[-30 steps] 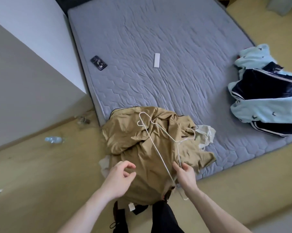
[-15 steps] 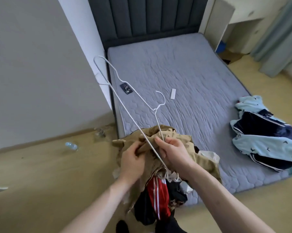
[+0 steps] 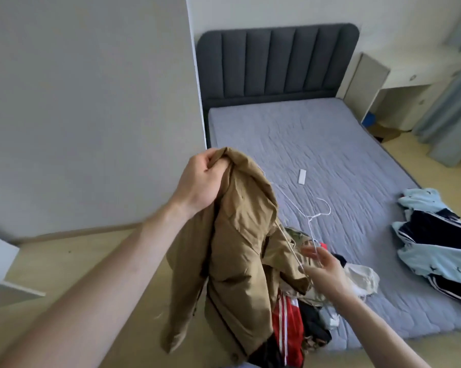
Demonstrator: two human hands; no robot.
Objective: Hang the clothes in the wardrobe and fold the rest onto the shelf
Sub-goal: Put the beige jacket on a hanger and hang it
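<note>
**Operator:** Head view first, from the hands out. My left hand (image 3: 201,179) is clamped on a bunched fold of the tan cotton jacket (image 3: 240,251), which hangs high in front of me. A second ago that jacket lay crumpled on the near corner of the bed, so it has come clear of the pile.

**Partner:** And the other hand?

**Operator:** My right hand (image 3: 327,274) pinches the thin white wire hangers (image 3: 310,229) low down, just beside the jacket's hem side. Their hooks point up over the mattress. The wires were lying on top of the jacket before; now they are lifted, and one runs up behind the cloth.

**Partner:** What is left on the bed?

**Operator:** A heap stays at the near edge: a red garment with white stripes (image 3: 287,328), dark pieces, a cream one. Pale blue and navy clothes (image 3: 436,243) lie at the right edge of the grey quilted mattress (image 3: 290,144). A small white remote (image 3: 302,176) sits mid-bed.

**Partner:** So where are we?

**Operator:** Early, I judge. Threading a hanger into the shoulders comes next; the wardrobe is not in view.
</note>
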